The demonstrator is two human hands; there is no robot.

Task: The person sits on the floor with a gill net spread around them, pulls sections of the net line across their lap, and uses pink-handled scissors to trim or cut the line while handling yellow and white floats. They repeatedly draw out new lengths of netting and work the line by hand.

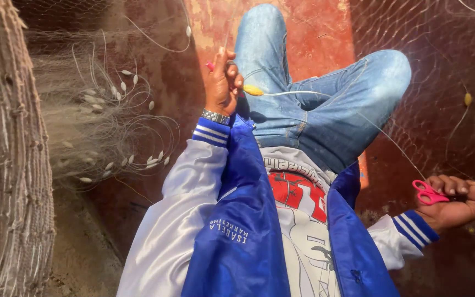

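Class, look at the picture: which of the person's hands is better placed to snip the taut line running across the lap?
Probably the right hand: it holds the pink scissors beside the line. The left hand is pinching line near the yellow float.

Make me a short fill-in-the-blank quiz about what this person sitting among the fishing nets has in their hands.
1. The right hand holds a pair of ____ scissors.
2. The left hand is raised over the person's knee, and its wrist wears a metal ____.
3. A yellow float hangs on a thin line beside the ____ hand.
4. The person's legs are in blue ____.

Missing words: pink; watch; left; jeans
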